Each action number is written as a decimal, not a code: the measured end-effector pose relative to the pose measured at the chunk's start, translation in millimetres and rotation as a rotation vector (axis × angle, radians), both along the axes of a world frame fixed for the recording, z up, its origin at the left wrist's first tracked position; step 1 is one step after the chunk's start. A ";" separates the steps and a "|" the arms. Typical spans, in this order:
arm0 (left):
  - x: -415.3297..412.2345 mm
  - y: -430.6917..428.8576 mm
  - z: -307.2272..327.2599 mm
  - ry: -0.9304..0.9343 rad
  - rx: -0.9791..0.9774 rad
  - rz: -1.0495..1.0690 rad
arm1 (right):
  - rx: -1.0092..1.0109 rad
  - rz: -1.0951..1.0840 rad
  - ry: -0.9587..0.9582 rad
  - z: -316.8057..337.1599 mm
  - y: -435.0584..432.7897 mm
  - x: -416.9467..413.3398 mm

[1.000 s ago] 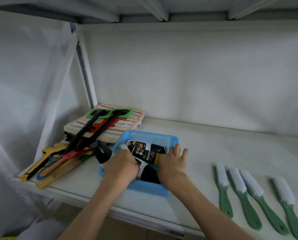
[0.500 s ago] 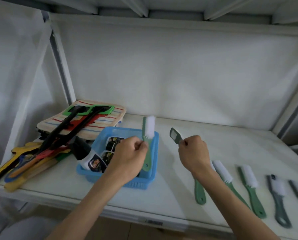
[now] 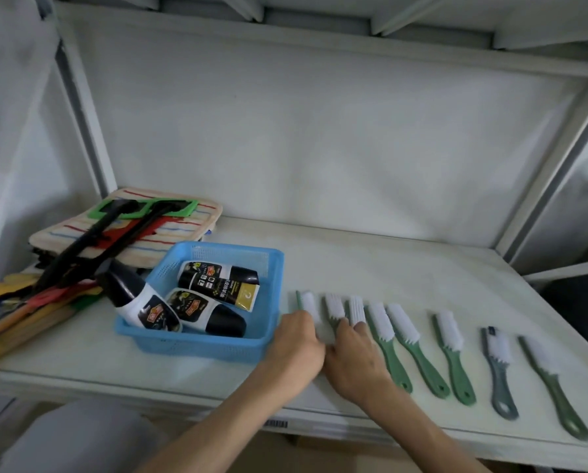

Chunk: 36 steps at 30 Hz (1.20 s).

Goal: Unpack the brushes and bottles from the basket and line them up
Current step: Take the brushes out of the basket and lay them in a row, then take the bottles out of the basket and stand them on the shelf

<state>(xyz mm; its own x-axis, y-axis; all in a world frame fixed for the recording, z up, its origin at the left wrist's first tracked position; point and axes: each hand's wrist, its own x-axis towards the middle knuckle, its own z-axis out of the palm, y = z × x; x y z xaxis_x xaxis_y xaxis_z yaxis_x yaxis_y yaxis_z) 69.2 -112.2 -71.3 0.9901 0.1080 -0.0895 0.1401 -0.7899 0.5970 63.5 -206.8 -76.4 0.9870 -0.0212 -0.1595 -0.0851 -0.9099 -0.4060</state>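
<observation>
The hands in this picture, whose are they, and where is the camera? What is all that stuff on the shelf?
The hands belong to a person who wears a camera on the head, so you see what that person sees when looking down. No robot is here.

The left hand and the right hand are both down on a white shelf, setting brushes at the left end of a row. The left hand has a grip on a green brush; the right hand covers the handles of two more, so I cannot tell how it holds them.

To the right lie five more brushes with white bristles, side by side, such as this one.

To the left stands a blue basket with bottles in it. They have black and white labels, like this one. They still need unpacking.
</observation>
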 end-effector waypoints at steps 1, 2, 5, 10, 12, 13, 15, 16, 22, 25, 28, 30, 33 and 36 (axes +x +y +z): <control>1.4 -1.8 -2.2 0.007 0.048 -0.002 | -0.026 0.020 -0.004 -1.1 -0.1 -1.2; 2.3 -3.1 -5.4 0.019 0.109 -0.001 | -0.055 0.046 -0.012 -2.1 -0.2 -1.9; 3.8 -4.8 -13.8 0.016 0.287 -0.015 | -0.153 0.125 -0.020 -1.9 -1.8 -4.2; 3.2 -1.4 -13.3 -0.039 0.264 -0.075 | -0.216 0.171 -0.073 8.1 1.7 -4.1; -0.5 2.0 -5.2 -0.130 0.182 -0.086 | -0.173 0.134 -0.139 17.3 4.7 1.0; -1.9 5.4 0.5 -0.196 0.117 -0.076 | -0.131 0.105 -0.181 22.5 5.6 5.2; -2.5 13.6 14.7 -0.300 -0.087 -0.052 | -0.013 0.046 -0.277 33.2 7.0 15.3; -1.6 17.9 22.7 -0.313 -0.234 -0.025 | 0.053 0.028 -0.319 39.2 8.3 20.5; -3.3 43.5 57.8 -0.145 -0.991 0.140 | 0.381 -0.005 -0.475 54.9 38.2 49.2; 0.7 65.4 61.2 -0.201 -0.775 0.126 | 0.473 0.034 -0.500 52.9 54.1 56.5; 10.6 98.5 61.9 -0.467 -0.214 0.218 | 0.484 0.194 -0.439 51.0 71.7 56.7; 10.5 120.9 66.5 -0.638 -0.141 0.358 | 0.395 0.308 -0.356 42.0 85.6 58.8; 6.5 151.1 68.5 -0.636 0.048 0.493 | 0.201 0.436 -0.194 24.7 104.8 59.3; -4.6 172.5 64.2 -0.272 0.249 0.581 | -0.050 0.514 -0.131 18.3 120.8 53.6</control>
